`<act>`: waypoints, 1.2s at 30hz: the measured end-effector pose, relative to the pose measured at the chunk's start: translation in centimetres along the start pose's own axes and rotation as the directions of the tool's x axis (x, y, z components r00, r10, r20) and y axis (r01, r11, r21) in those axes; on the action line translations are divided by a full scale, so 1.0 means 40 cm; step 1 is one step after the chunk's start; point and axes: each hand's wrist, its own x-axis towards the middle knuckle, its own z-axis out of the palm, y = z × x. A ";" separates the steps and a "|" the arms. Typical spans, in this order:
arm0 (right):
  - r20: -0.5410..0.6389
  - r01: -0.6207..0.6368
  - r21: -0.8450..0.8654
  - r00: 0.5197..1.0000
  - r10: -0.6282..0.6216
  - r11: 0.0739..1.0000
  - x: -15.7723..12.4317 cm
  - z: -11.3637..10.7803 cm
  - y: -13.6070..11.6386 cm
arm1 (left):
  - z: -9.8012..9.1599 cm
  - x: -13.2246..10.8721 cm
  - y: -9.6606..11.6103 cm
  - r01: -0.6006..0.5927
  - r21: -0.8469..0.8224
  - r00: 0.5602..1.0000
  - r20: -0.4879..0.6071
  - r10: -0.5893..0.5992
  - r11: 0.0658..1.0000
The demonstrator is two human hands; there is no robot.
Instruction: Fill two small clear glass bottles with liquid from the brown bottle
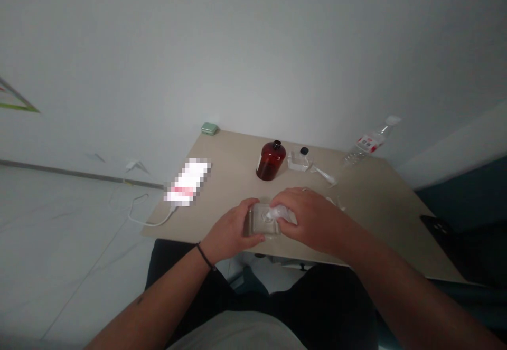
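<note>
Near the table's front edge, my left hand grips a clear square bottle by its left side, thumb and fingers wrapped round it. My right hand pinches a whitish translucent pump top or cap at the bottle's mouth. Whether that piece is seated on the neck or just above it, I cannot tell. Behind my hands stands a brown bottle with a narrow dark neck. To its right is a small clear container with a black cap, and a clear slim plastic piece lies beside it.
A clear plastic bottle with a red and white label stands at the back right. At left lies a lit phone with a white cable running off the table. A green case sits at the back corner, by the wall.
</note>
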 end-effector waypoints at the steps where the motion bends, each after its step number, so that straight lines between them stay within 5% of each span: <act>1: 0.023 0.016 -0.013 1.000 -0.015 1.000 0.008 0.003 -0.002 | 0.000 0.000 -0.001 -0.003 0.000 1.000 0.001 0.003 1.000; 10: 0.199 0.146 -0.154 0.973 -0.114 0.977 0.045 0.028 -0.007 | -0.003 -0.002 -0.002 -0.006 -0.016 1.000 -0.007 0.006 1.000; 19: 0.126 -0.122 -0.269 0.979 0.160 0.955 0.063 0.027 -0.047 | -0.002 -0.002 -0.008 -0.017 -0.010 1.000 -0.004 0.017 1.000; 24: -0.027 -0.169 0.143 0.984 0.175 0.975 0.043 0.038 0.034 | -0.003 -0.002 -0.011 -0.011 -0.001 1.000 0.000 0.011 1.000; 27: -0.097 0.001 0.527 0.994 0.059 0.850 0.004 0.090 0.093 | -0.003 -0.002 -0.013 -0.031 -0.014 1.000 -0.005 0.031 0.999; 29: -0.065 -0.006 0.677 0.996 0.068 0.736 -0.024 0.142 0.109 | -0.002 -0.002 -0.013 -0.042 -0.029 0.999 -0.009 0.042 0.999; 32: -0.098 -0.061 0.788 0.970 0.224 0.613 -0.057 0.220 0.097 | 0.000 0.000 -0.012 -0.027 -0.037 1.000 -0.017 0.027 0.999; 36: -0.214 -0.033 0.875 0.869 0.446 0.484 -0.079 0.290 0.076 | 0.000 0.002 -0.007 -0.007 -0.033 1.000 -0.021 0.007 0.999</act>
